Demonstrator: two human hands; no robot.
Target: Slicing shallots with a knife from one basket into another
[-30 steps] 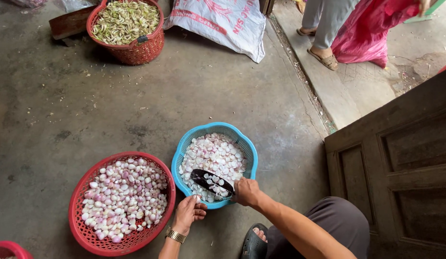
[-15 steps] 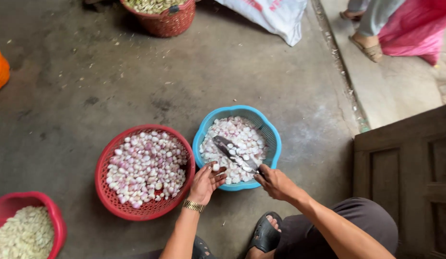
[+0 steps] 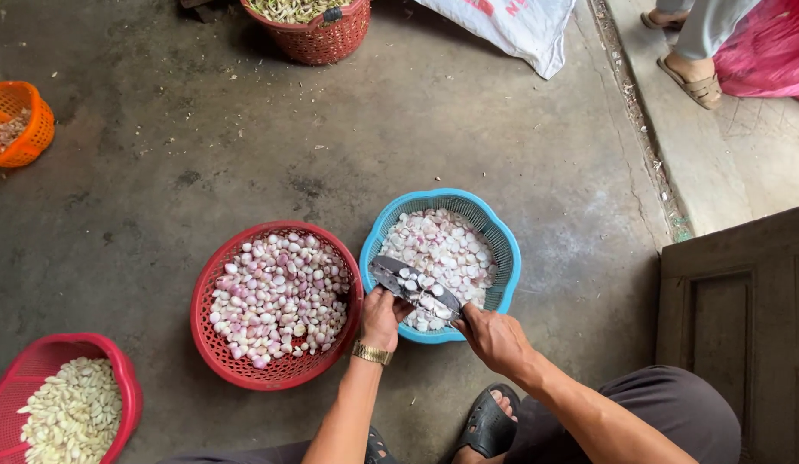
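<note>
Right hand (image 3: 495,337) is closed around the handle end of a knife (image 3: 414,288), at the near rim of the blue basket (image 3: 502,258). The blade runs up and left from that hand, lying flat over the sliced shallot pieces (image 3: 446,245), with a few slices sitting on the blade.

Left hand (image 3: 383,316) is at the blade's left end, between the blue basket and the red basket (image 3: 212,283). Fingers curl up against the blade edge; thumb side touches the blue rim. Whether it pinches a shallot can't be told, the fingers hide it. Gold watch (image 3: 372,352) sits on that wrist.

So the knife spans both hands: handle in the right, far end touching the left, all over the near-left part of the blue basket.

The red basket, touching the blue one on its left, holds whole peeled shallots (image 3: 279,296), pink-white. Second red basket (image 3: 38,361) at bottom left holds pale cloves (image 3: 68,412), well apart from the hands. Orange basket (image 3: 17,120) is at far left, another red basket (image 3: 326,34) at top centre, next to a white sack (image 3: 511,30).

The person's foot is in a dark sandal (image 3: 485,421) below the right hand. Floor (image 3: 202,172) is grey concrete. Another person's sandalled foot (image 3: 687,77) stands on the step, top right.
</note>
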